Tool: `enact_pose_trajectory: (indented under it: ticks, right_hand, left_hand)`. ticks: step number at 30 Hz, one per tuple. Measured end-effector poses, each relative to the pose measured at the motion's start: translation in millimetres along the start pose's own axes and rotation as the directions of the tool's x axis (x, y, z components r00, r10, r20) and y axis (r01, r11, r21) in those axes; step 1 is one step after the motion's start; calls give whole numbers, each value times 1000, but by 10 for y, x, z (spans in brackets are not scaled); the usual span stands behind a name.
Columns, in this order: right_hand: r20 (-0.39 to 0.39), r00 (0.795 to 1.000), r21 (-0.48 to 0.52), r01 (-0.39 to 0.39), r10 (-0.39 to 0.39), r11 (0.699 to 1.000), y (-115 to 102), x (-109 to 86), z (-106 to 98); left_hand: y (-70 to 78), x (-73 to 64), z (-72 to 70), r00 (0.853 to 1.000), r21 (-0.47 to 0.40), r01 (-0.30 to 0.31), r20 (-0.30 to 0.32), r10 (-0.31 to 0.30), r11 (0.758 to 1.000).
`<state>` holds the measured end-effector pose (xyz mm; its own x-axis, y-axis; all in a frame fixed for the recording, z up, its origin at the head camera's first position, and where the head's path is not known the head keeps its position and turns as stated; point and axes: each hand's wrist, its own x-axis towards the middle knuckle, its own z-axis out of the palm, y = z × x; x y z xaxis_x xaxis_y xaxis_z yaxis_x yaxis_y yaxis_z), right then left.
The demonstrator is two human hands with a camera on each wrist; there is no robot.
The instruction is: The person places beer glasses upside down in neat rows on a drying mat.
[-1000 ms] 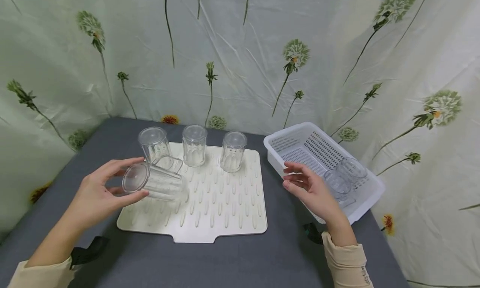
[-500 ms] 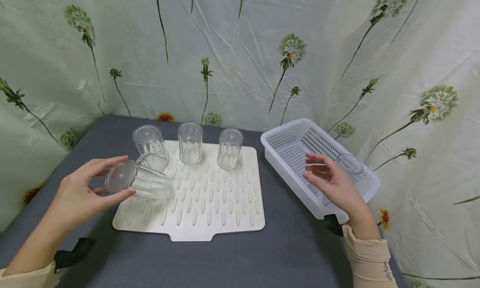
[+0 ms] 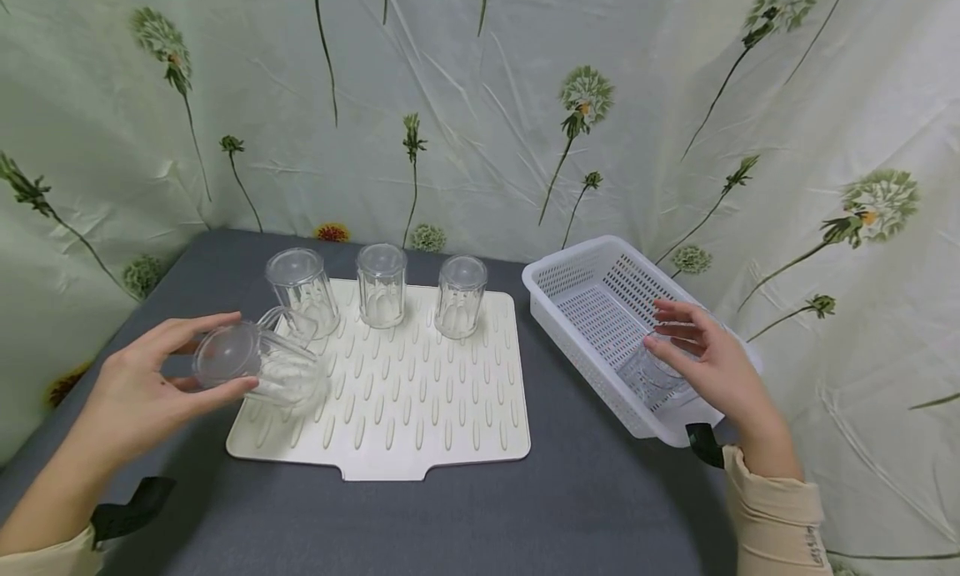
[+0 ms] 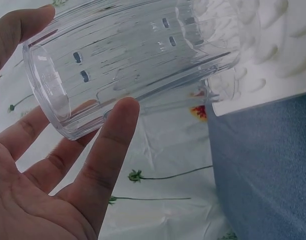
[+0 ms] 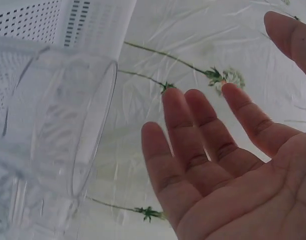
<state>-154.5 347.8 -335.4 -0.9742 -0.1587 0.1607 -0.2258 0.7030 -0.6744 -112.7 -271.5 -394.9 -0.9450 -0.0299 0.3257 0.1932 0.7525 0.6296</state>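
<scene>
Left fingers: clamped on the base end of a clear cup, with the thumb on one side and the fingers on the other; the left hand lies at the lower left of the head view.
Right fingers: loosely extended, apart from the thumb and clear of the glass; the right hand is right of centre in the head view, over the basket.
Held cup: left of centre, tipped well over, base towards the palm and mouth towards the right; a handle loop shows along its upper side.
Drying mat: white, ridged, across the middle and lower left of the frame, the held cup in front of its left part.
Standing cups: three in a row along the mat's far side, bases up: left cup, middle cup, right cup.
Basket: white, perforated, right of centre, set at a slant.
Basket cup: clear, in the basket's near end, partly hidden by the right hand; how many lie there I cannot tell.
Table: grey, along the bottom.
Backdrop: pale, flower-printed cloth filling the upper frame.
</scene>
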Motion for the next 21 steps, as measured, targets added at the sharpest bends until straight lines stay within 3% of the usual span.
enact_pose_trajectory:
  ticks: [11, 21]
  right_hand:
    - [41, 988, -96, -145, 150, 985, 123, -80, -186]
    - [49, 974, -163, -211, 221, 964, 206, -140, -242]
  left_hand:
    - [-51, -12, -27, 1000, 39, -4, 30, 3, 999]
    - [-51, -7, -30, 999, 95, -21, 46, 17, 995]
